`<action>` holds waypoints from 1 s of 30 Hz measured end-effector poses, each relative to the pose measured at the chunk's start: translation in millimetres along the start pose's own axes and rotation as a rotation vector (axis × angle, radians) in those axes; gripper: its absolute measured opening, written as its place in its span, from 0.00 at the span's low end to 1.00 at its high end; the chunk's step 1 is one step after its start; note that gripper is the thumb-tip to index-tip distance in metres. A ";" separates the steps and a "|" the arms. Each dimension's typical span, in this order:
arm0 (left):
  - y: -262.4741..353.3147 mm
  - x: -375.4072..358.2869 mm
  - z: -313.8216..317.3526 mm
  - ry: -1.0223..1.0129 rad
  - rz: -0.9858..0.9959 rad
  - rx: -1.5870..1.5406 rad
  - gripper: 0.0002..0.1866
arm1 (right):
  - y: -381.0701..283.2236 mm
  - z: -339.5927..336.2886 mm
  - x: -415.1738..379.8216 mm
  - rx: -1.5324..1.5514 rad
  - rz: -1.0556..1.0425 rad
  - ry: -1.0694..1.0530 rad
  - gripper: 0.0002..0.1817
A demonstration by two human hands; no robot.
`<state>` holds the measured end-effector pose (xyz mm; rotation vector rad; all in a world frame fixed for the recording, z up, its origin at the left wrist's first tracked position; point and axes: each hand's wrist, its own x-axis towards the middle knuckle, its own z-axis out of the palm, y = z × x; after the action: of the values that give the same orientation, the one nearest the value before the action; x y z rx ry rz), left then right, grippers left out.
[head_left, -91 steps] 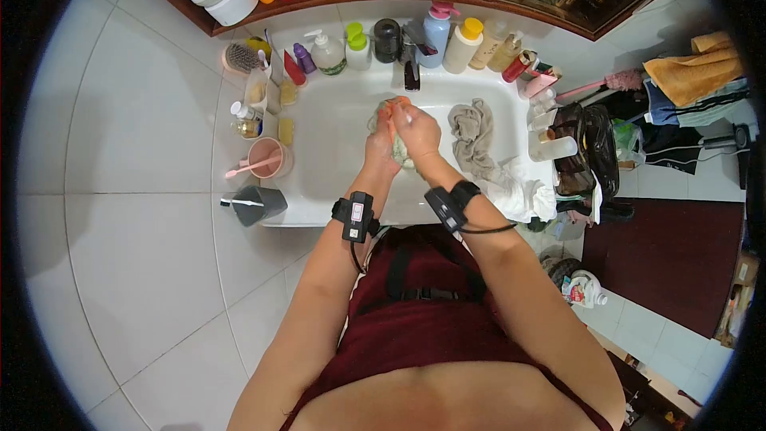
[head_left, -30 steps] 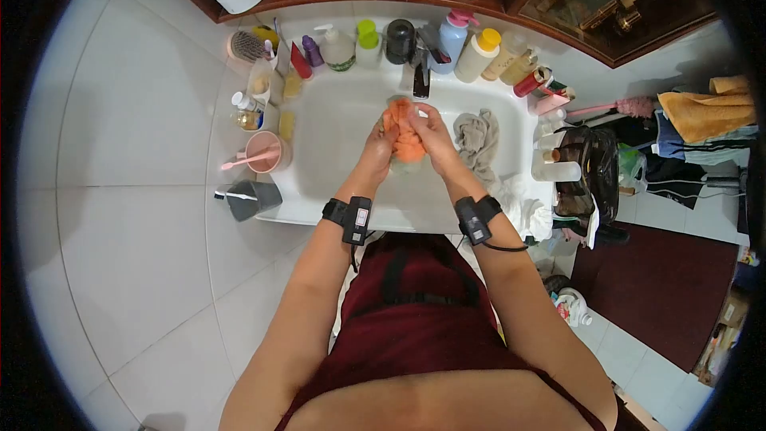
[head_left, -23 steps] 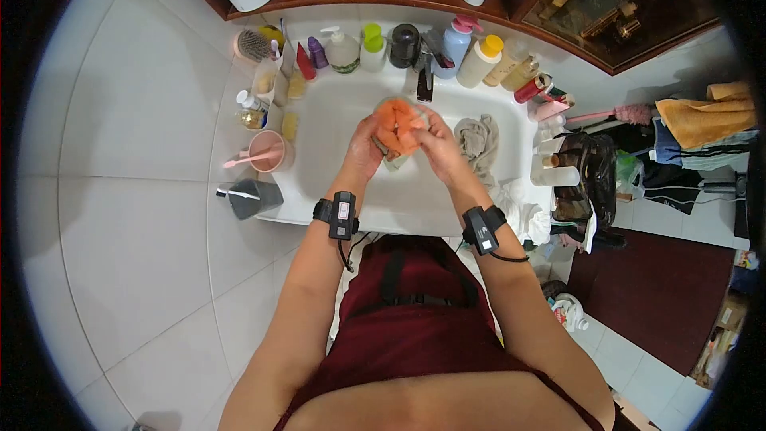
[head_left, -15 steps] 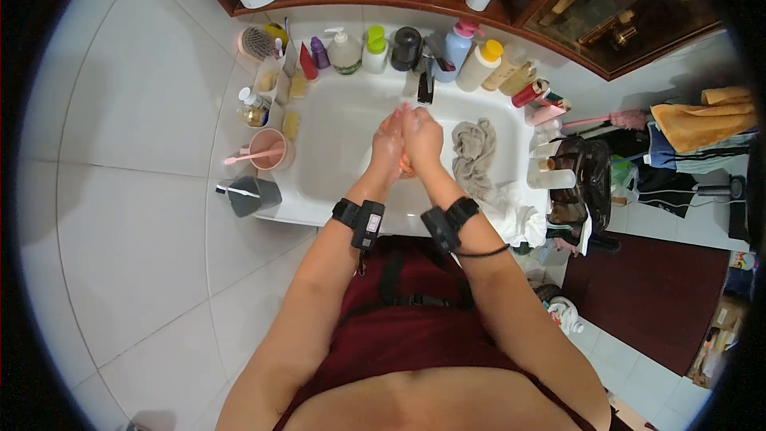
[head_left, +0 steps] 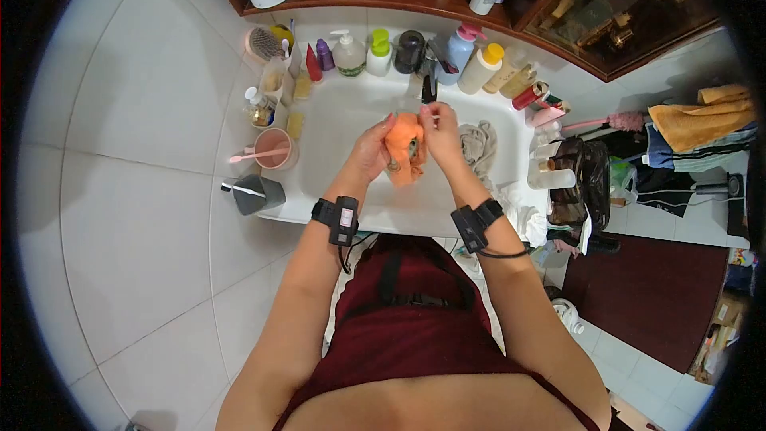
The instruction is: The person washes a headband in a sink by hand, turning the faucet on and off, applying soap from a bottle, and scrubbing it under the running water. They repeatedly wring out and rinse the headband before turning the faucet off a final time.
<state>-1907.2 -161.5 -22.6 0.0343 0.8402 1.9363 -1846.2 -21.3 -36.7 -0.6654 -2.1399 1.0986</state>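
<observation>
A small orange cloth (head_left: pixel 405 140) with a dark patterned patch hangs spread over the white sink (head_left: pixel 331 124), just below the black faucet (head_left: pixel 429 89). My left hand (head_left: pixel 370 149) grips its left edge, the thumb pointing up along the fabric. On the other side, my right hand (head_left: pixel 441 129) pinches the upper right edge with bent fingers. A wet grey cloth (head_left: pixel 478 146) lies crumpled in the sink to the right of my right hand.
White cloth (head_left: pixel 523 215) is bunched over the sink's front right corner. Pump bottles, including a clear one (head_left: pixel 349 56), line the back rim. A pink cup (head_left: pixel 274 148) and a grey cup (head_left: pixel 261 195) stand on the left. A wooden shelf (head_left: pixel 399 1) overhangs the back.
My hands were pressed together under the faucet with the orange cloth mostly hidden between them. They have moved apart, and the cloth is opened out between them.
</observation>
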 end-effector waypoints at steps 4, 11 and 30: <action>14.0 -5.3 4.4 -0.070 0.063 0.064 0.17 | 18.5 -22.4 -2.4 -0.009 0.603 -0.557 0.31; 46.8 -3.6 20.4 -0.079 0.218 0.478 0.17 | -37.3 -47.8 15.7 1.024 0.581 -0.414 0.11; 93.9 -5.1 39.4 0.107 0.416 1.252 0.20 | -56.6 -65.7 47.9 0.330 0.078 -0.353 0.14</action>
<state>-1963.2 -170.2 62.1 0.9044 2.1113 1.4581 -1838.9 15.4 55.0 -0.4263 -2.1524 1.6687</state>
